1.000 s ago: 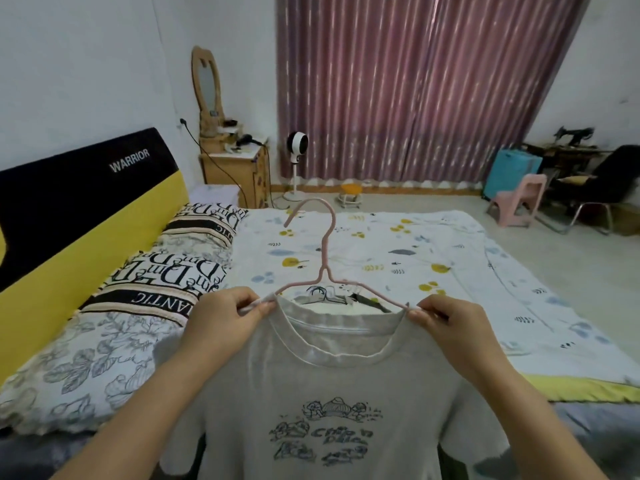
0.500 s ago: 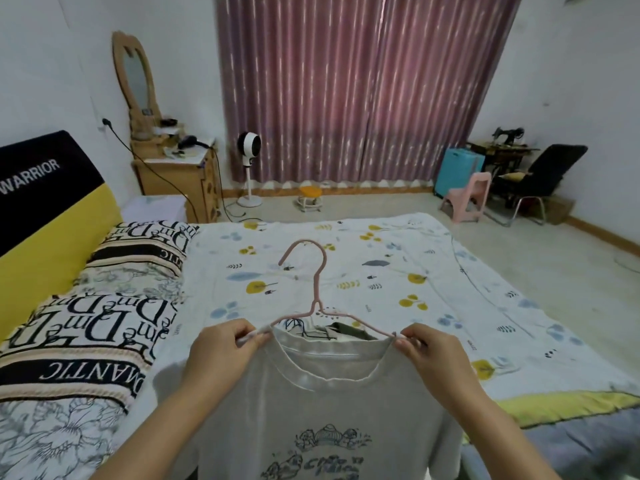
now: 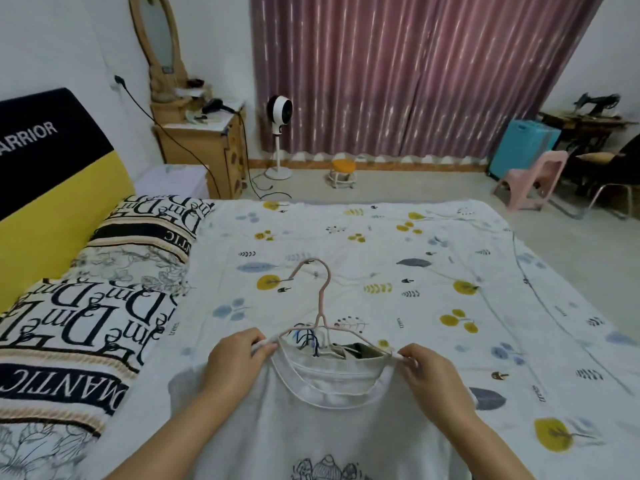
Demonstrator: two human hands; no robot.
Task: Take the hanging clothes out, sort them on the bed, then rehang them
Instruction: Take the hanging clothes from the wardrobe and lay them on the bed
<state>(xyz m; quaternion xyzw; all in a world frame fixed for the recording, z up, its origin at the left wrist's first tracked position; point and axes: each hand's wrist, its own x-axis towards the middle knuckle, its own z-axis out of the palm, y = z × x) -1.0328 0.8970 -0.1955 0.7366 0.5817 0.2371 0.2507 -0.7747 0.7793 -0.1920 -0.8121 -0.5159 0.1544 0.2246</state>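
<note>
A: You are pinching the white T-shirt (image 3: pixel 329 410) at both shoulders, your left hand (image 3: pixel 235 362) clamped on the seam on one side of the collar, your right hand (image 3: pixel 427 372) clamped on the other. The shirt is hanging between your hands, over the near edge of the bed (image 3: pixel 398 258).

B: And the pink hanger (image 3: pixel 320 306)?

A: It is sitting inside the neck opening, its arms running out toward each grip, its hook lying out over the patterned sheet. I cannot tell whether your fingertips are catching the hanger ends or only the cloth.

B: So what could go wrong?

A: If you are gripping fabric alone, the hanger could be slipping out through the collar or tilting to one side as you are lowering it. Something darker is showing inside the collar too; it could be snagging. Uneven lowering would be leaving the shirt creased and skewed on the bed beside the pillows (image 3: pixel 86 306).
</note>
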